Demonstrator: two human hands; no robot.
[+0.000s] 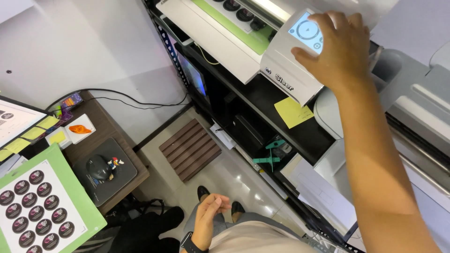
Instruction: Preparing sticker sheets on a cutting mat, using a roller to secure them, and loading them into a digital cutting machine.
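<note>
Green-bordered cutting mat (70, 187) carrying a white sheet of round dark stickers (35, 206) is lying at the far left, beside yellow sticky notes (35, 133) on the desk edge. Just right of it, a black computer mouse (98, 167) is sitting on a dark grey mouse pad (119, 180) on the brown wooden desk (105, 124), with a small white box holding an orange item (79, 128) behind it. A brown slatted wooden board (190, 149) is lying on the pale floor.

Left hand (208, 218) is hanging low near the person's waist, fingers loosely curled inward, holding nothing; a dark watch (188, 242) is sitting on its wrist.

Further right, the white cutting machine with a green mat and a small square touchscreen panel (281, 70) is resting on the black metal shelf (253, 100). Its long axis is running diagonally from upper left to lower right, with the panel end pointing toward the lower right. A yellow sticky note (293, 112) is lying below it.

Right hand (340, 49) is resting on the panel, fingers pressed together and draped over the top edge, thumb touching the screen's lower edge.
</note>
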